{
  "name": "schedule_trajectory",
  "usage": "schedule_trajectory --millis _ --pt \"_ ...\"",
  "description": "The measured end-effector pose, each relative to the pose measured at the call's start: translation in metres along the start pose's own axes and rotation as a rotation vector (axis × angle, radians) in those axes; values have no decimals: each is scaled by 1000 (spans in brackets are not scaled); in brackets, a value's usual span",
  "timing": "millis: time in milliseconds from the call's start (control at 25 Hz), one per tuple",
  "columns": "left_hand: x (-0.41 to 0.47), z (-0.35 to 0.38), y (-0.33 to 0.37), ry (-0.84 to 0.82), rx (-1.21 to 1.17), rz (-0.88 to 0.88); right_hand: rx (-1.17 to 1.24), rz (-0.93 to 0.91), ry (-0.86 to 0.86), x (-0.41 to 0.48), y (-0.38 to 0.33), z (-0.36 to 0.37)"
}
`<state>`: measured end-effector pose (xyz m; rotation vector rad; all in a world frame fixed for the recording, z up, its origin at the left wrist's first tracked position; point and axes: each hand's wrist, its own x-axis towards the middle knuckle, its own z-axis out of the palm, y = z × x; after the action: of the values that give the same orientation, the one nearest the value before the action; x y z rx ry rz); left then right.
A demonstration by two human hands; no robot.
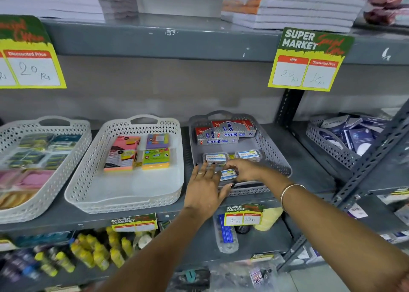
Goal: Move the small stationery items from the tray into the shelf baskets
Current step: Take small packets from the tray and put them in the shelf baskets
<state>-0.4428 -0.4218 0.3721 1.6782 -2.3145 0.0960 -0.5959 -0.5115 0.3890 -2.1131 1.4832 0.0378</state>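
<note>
A grey perforated basket [277,156] stands on the middle shelf, holding red-and-silver boxes [225,132] at the back and small clear cases with blue labels [249,154] in front. My right hand [242,170] reaches into the basket's near part and grips one small clear case [228,174]. My left hand [204,185] lies flat over the basket's front left corner, fingers spread, touching another clear case [215,158] with its fingertips. No tray is in view.
A white basket [124,194] with sticky-note pads [137,152] stands left of the grey one, and another white basket [55,181] further left. A grey basket of dark packets [338,143] sits right, behind a slanted shelf post [374,154]. Price signs [308,59] hang above.
</note>
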Motion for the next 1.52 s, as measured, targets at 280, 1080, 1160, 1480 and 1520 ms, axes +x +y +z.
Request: schedule_trajectory --millis 280,1080,1160,1480,1520 --pt "0 3 -3 -26 54 -8 2 -36 24 -3 -3 1" --pt "-149 -65 -186 581 -40 -504 135 -554 694 28 -284 -7" --pt "-211 -58 -230 564 -28 -700 234 -695 615 23 -357 38" --pt "-479 32 -324 163 -25 -1278 122 -880 68 37 -526 301" --pt "-509 48 -330 97 -40 -1333 59 -872 -17 45 -533 344"
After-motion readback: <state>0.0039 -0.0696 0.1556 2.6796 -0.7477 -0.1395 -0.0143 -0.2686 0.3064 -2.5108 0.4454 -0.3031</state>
